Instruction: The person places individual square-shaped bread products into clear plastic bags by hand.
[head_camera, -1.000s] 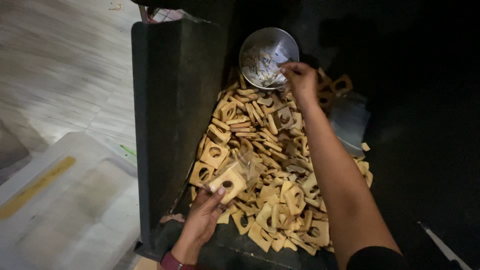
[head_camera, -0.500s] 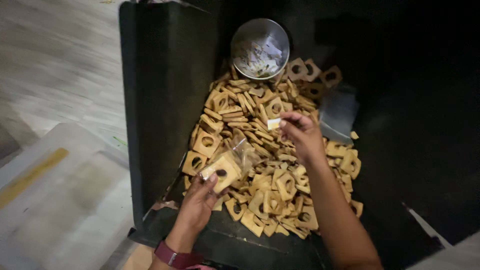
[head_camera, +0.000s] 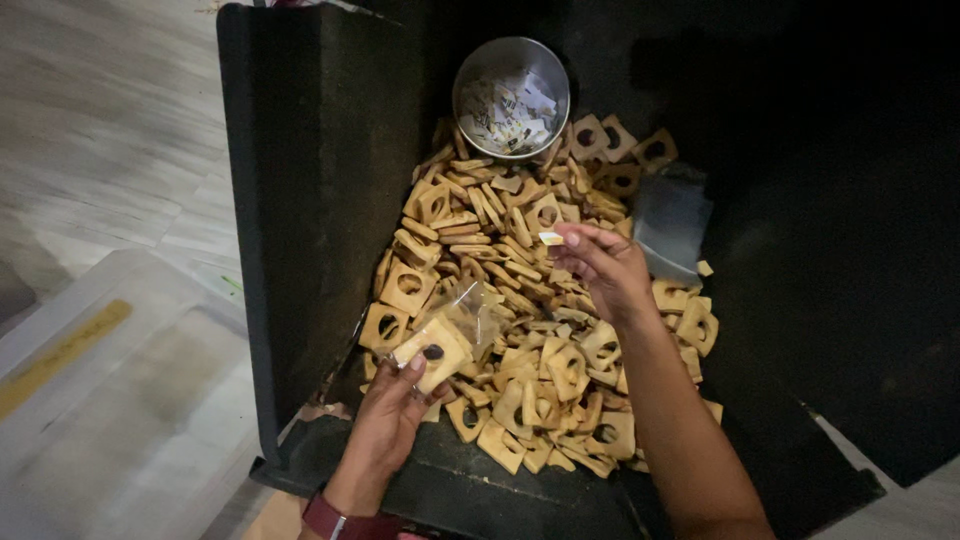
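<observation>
Slip (head_camera: 551, 238), pinched in the right hand (head_camera: 605, 268), has come from the bowl (head_camera: 511, 97) toward the bagged block (head_camera: 432, 350) gripped by the left hand (head_camera: 392, 420).

One metal bowl (head_camera: 511, 97), one clear bag (head_camera: 470, 318), two hands, and way too many wooden pieces (head_camera: 520, 300) (uncountable pile).

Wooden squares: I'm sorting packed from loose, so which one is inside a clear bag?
The wooden square held by the left hand, near the black bin's left wall; the rest lie loose.
</observation>
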